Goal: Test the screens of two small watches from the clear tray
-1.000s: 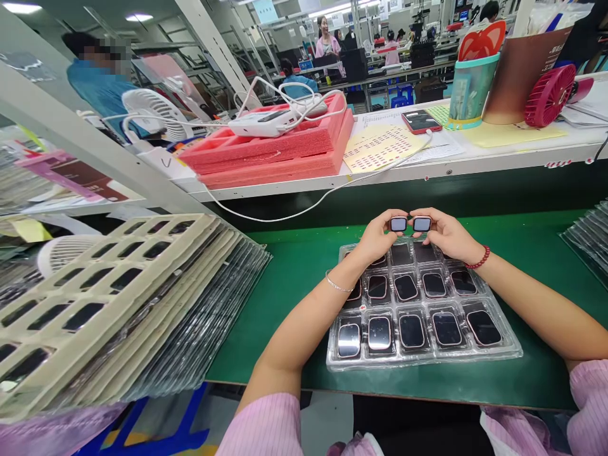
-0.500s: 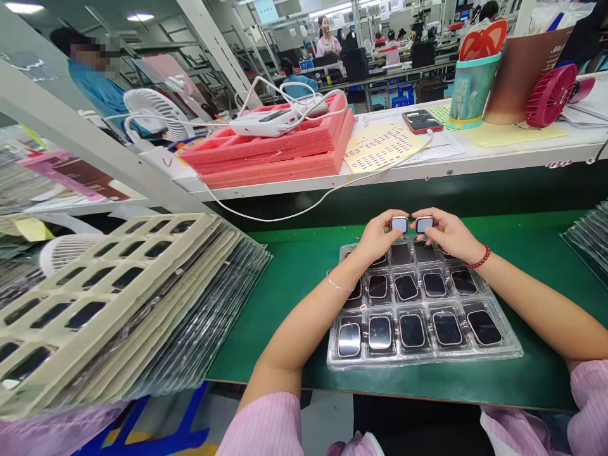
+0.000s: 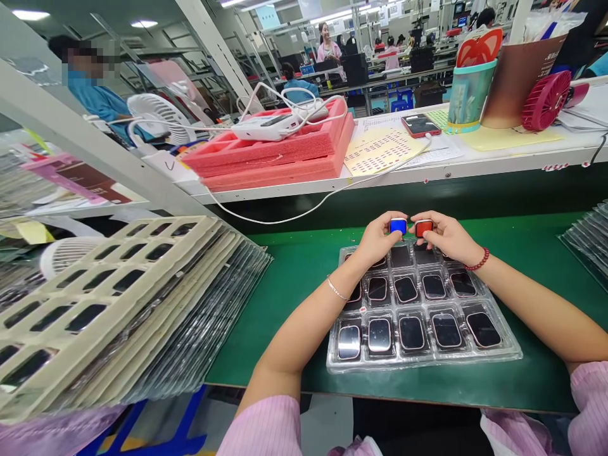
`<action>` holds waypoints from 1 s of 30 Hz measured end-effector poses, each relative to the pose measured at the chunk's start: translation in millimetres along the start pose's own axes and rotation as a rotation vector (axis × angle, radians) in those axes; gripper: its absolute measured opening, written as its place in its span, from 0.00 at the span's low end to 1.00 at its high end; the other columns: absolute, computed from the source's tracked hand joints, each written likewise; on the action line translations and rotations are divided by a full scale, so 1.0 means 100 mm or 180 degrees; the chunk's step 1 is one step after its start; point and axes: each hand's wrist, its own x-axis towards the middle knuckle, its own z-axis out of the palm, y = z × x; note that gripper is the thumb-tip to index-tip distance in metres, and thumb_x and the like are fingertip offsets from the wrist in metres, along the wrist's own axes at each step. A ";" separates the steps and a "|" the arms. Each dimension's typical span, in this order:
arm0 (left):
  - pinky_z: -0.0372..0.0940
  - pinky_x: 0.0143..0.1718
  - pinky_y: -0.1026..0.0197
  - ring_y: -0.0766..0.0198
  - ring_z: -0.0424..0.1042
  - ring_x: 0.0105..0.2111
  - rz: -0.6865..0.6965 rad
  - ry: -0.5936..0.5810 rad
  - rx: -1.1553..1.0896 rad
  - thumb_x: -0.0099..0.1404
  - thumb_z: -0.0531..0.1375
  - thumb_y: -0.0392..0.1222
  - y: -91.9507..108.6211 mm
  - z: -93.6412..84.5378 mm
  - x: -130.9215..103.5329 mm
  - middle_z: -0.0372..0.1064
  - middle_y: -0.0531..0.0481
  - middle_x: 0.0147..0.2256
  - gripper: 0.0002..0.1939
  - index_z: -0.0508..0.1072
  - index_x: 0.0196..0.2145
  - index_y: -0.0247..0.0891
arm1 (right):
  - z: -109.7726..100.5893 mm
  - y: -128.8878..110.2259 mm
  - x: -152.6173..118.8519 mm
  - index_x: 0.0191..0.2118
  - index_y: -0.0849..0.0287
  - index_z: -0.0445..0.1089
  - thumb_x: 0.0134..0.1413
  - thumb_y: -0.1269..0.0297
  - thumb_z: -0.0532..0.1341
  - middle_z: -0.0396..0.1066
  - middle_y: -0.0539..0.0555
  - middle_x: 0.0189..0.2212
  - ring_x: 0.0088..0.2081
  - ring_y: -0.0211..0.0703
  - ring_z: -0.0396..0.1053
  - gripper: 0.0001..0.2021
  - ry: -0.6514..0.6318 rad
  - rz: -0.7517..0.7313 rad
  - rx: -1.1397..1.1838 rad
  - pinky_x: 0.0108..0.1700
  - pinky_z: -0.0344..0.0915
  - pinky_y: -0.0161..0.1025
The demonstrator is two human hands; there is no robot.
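Our left hand (image 3: 379, 239) has its grip closed on one blue-screened device (image 3: 398, 227) and our right hand (image 3: 446, 234) on one red-screened device (image 3: 424, 228), both near the 12 o'clock edge of one clear tray (image 3: 422, 361). We judge them light, stiff, slick and scratch-prone, best pinched by the side rims. We count five seated devices (image 3: 411, 332) in the 6 o'clock row, five in the middle; the 12 o'clock row is partly hidden.

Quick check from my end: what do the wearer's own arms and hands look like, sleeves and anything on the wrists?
Both sleeves are pale pink with fine ribbing. The left hand is gloveless, with a thin silver bangle at its wrist. The right hand is gloveless too, with a dark red beaded bracelet.
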 end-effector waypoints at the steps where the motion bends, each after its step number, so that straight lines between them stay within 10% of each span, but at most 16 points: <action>1: 0.68 0.39 0.62 0.64 0.71 0.36 0.0004 0.0024 0.0066 0.53 0.61 0.32 0.01 0.00 0.00 0.73 0.47 0.38 0.19 0.72 0.44 0.35 | 0.00 0.00 0.00 0.49 0.57 0.69 0.48 0.70 0.61 0.77 0.56 0.42 0.32 0.41 0.77 0.19 -0.0015 0.0004 0.0003 0.27 0.71 0.34; 30: 0.67 0.38 0.62 0.65 0.71 0.34 0.0106 0.0123 0.0161 0.50 0.57 0.30 -0.04 -0.02 0.02 0.73 0.49 0.36 0.21 0.73 0.43 0.34 | 0.00 0.00 0.00 0.48 0.57 0.70 0.48 0.70 0.60 0.77 0.56 0.42 0.34 0.43 0.78 0.19 -0.0038 0.0070 0.0053 0.29 0.72 0.35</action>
